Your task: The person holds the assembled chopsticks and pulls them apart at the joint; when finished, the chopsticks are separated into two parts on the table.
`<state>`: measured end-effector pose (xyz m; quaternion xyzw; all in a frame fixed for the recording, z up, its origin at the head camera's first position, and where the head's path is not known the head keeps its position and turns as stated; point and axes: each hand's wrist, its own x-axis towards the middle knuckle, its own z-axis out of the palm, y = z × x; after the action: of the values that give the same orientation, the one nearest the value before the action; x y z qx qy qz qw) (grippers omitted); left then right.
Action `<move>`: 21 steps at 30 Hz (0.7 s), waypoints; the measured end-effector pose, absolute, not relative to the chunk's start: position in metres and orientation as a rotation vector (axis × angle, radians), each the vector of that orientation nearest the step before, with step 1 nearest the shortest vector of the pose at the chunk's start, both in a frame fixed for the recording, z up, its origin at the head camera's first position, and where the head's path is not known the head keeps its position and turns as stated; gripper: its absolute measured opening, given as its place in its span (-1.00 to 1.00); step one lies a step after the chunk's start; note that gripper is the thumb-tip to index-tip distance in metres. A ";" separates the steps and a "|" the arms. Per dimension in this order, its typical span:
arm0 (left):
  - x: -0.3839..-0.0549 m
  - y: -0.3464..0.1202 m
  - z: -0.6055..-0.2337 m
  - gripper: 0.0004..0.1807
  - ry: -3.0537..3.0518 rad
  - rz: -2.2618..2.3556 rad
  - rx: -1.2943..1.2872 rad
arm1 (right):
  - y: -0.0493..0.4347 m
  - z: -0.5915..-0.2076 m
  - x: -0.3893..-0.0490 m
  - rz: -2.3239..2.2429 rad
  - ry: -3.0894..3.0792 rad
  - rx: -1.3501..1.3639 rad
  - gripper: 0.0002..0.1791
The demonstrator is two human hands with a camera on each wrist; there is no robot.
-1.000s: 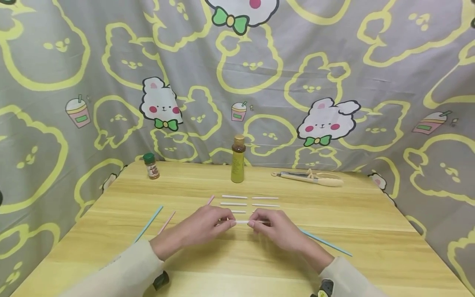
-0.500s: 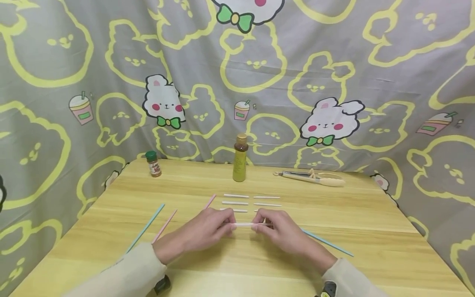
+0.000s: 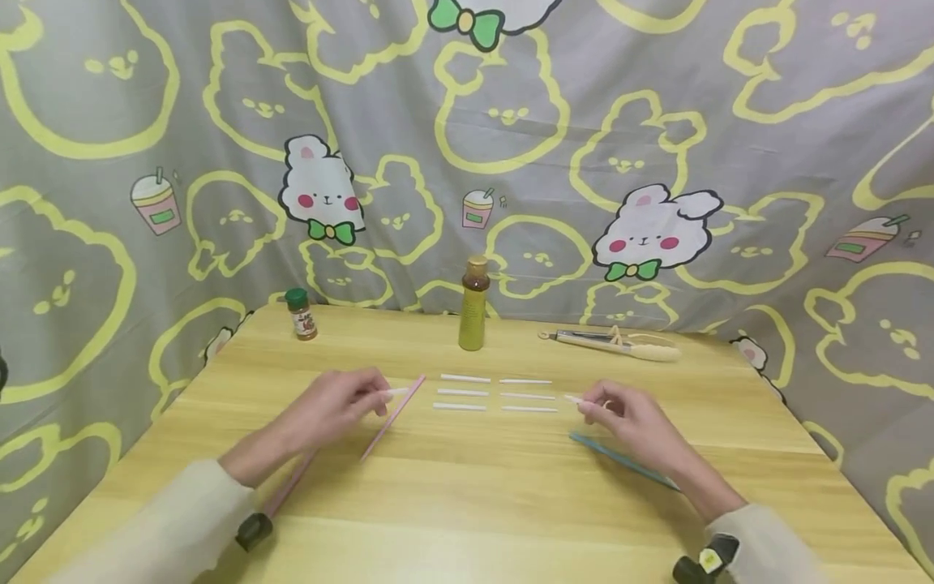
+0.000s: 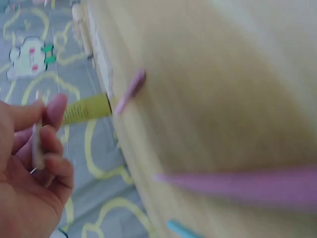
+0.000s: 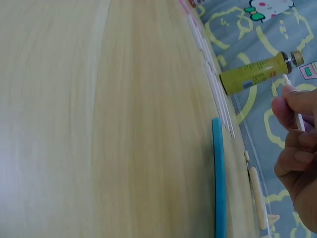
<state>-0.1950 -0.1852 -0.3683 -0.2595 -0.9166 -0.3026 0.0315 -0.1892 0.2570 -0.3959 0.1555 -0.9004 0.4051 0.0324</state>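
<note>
My left hand [image 3: 339, 410] pinches a short white straw piece [image 3: 396, 392] between thumb and fingers, just left of a pink straw [image 3: 394, 418]. On the other side, my right hand [image 3: 631, 418] pinches a second white straw piece [image 3: 572, 398], its tip poking out leftward. Between the hands lie two columns of white straw pieces: thicker ones [image 3: 461, 392] on the left, thinner ones with pointed ends [image 3: 527, 396] on the right. In the right wrist view the held white straw piece [image 5: 300, 122] passes between thumb and fingers, partly hidden by them.
A blue straw [image 3: 623, 460] lies below my right hand. Another pink straw [image 3: 292, 485] is partly under my left forearm. Along the back stand a green-capped spice jar [image 3: 302, 316] and an oil bottle [image 3: 473, 312], with tongs [image 3: 616, 345] lying to the right.
Both hands held one white straw together at the middle front. They have moved apart, left and right, and each now holds a separate white piece.
</note>
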 end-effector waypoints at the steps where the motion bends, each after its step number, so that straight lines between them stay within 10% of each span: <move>1: -0.199 -0.192 -0.366 -0.85 -2.824 -0.919 -0.796 | 0.263 -0.395 -0.191 1.242 -2.771 0.477 -0.82; 21: -0.215 -0.141 -0.364 -0.80 -2.795 -0.676 -1.158 | 0.249 -0.402 -0.204 1.046 -2.796 0.640 -0.86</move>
<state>-0.2153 -0.1405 -0.3639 -0.3734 -0.9014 -0.2180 0.0207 -0.2040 0.2491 -0.4018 0.2094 -0.9149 0.3422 0.0443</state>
